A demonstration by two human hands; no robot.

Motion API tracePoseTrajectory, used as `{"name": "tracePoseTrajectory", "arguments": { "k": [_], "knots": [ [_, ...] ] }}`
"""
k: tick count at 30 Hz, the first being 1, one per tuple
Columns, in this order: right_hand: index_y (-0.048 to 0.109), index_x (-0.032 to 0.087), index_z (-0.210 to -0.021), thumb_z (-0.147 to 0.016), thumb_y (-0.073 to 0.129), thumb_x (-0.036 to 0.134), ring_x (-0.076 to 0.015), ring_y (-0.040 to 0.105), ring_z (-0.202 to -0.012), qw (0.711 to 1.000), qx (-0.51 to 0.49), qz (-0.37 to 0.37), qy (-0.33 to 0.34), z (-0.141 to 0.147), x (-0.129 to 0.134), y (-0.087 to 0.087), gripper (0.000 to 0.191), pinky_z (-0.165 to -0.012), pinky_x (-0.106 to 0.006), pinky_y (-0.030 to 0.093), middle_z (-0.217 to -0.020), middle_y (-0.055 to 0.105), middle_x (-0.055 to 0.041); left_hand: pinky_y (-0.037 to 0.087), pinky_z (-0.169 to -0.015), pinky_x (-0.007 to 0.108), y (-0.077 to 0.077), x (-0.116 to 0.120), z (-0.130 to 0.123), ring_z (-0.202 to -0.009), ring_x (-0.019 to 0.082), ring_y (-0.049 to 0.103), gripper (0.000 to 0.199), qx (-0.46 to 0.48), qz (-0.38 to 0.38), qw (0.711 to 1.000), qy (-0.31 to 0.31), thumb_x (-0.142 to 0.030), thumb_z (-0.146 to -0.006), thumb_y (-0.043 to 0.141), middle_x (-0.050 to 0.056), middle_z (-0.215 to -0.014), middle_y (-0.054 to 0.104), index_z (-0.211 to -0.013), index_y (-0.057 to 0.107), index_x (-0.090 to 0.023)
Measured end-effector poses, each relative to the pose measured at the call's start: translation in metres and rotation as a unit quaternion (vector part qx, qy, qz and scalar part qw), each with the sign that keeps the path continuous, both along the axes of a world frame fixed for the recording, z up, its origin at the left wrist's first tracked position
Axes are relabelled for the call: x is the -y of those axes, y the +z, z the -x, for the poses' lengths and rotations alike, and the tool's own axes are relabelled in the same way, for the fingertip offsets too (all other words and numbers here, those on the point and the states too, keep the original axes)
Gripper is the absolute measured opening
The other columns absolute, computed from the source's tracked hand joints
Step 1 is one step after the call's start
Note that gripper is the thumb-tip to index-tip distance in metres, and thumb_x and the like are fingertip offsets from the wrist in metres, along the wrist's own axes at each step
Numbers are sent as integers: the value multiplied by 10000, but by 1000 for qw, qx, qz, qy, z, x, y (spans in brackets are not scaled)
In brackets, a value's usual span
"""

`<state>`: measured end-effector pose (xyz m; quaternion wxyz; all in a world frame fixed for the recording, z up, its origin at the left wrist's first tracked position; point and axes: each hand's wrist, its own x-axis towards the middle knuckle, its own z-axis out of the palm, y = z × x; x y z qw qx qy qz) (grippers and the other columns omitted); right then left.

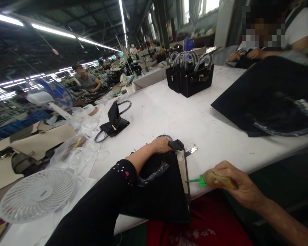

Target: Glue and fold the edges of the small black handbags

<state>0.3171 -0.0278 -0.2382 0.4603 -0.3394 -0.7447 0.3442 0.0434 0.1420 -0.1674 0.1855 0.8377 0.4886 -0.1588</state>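
My right hand (237, 182) is wrapped round a yellowish glue bottle (217, 180). Its green nozzle points left, the tip at the pale strip (182, 171) along the edge of a black handbag (156, 194). That bag lies on the table in front of me, one plastic-wrapped handle (154, 174) across it. At the bag's far edge my left hand (162, 145) is closed on a fold of black material (176, 145), holding it back from the strip; some fingers are hidden. Just beyond the bag's edge lies a flat metal tool (191, 151).
Several black handbags (195, 80) stand on the white table (154, 109). A small black bag (115, 121) lies at left, a large black bag (267, 92) at right. A white fan (41, 194) is near left. Across the table a person's hands (255, 53) touch black material.
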Motion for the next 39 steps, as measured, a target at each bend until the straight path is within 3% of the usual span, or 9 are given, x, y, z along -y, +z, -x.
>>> {"name": "tracePoseTrajectory", "arguments": {
  "k": [3, 7, 11, 14, 18, 22, 25, 33, 39],
  "knots": [
    [592, 263, -971, -875, 601, 135, -154, 611, -740, 998, 28, 19, 60, 0, 6, 4, 160, -628, -276, 506, -896, 586, -23, 447, -645, 239, 0, 0, 0, -775, 190, 654, 427, 4, 1, 1000, 5, -553, -815, 512, 79, -887, 732, -858, 739, -194],
    [560, 271, -1063, -864, 594, 86, -159, 623, -788, 998, 35, -35, 33, 1, 18, 13, 274, -669, -280, 516, -944, 593, -40, 440, -638, 243, -1, 0, 1, -740, 187, 643, 431, 4, 4, 1000, 18, -560, -805, 524, 75, -851, 728, -853, 739, -190],
    [529, 279, -1114, -864, 583, 62, -148, 619, -768, 995, 46, -47, 75, 3, 25, 21, 335, -652, -270, 510, -930, 593, -33, 433, -622, 249, -3, -1, 1, -714, 186, 629, 460, 11, 8, 1000, 24, -590, -790, 526, 73, -834, 723, -849, 741, -187],
    [530, 271, -1116, -859, 596, 63, -153, 626, -792, 997, 37, -60, 36, 7, 26, 23, 337, -671, -270, 506, -953, 603, -40, 430, -614, 245, -5, -1, 2, -722, 185, 626, 457, 26, 9, 999, 26, -594, -779, 542, 61, -823, 717, -841, 741, -188],
    [567, 253, -1005, -869, 604, 127, -161, 619, -755, 998, 47, -8, 39, 9, 26, 20, 189, -628, -270, 485, -904, 609, -35, 438, -627, 229, -7, 0, 3, -749, 179, 631, 404, 44, 17, 998, 32, -556, -778, 567, 38, -791, 709, -825, 738, -193],
    [567, 249, -1005, -874, 600, 159, -158, 592, -729, 1000, 17, 21, -14, 9, 28, 16, 162, -635, -281, 469, -870, 586, -22, 445, -635, 232, -8, 1, 4, -761, 185, 633, 380, 49, 22, 998, 40, -538, -774, 580, 34, -794, 710, -829, 733, -195],
    [569, 230, -927, -908, 562, 208, -152, 566, -712, 997, 30, 68, 4, 8, 29, 16, 30, -636, -286, 448, -848, 568, -22, 450, -647, 233, -9, 1, 4, -767, 184, 634, 366, 54, 21, 998, 39, -526, -770, 591, 28, -792, 709, -843, 736, -198],
    [505, 211, -804, -950, 507, 342, -127, 474, -657, 985, 71, 154, -17, 12, 27, 19, 196, -601, -268, 395, -766, 489, 10, 429, -623, 226, -11, 4, 6, -729, 170, 612, 325, 71, 17, 997, 35, -473, -752, 591, 5, -736, 669, -848, 732, -196],
    [506, 213, -800, -964, 476, 345, -128, 469, -646, 983, 78, 161, -36, 16, 30, 22, 213, -589, -267, 403, -751, 494, 9, 407, -577, 225, 15, 17, 7, -672, 157, 589, 234, 77, 5, 996, 43, -371, -739, 557, -8, -669, 614, -781, 687, -180]
  ]
}}
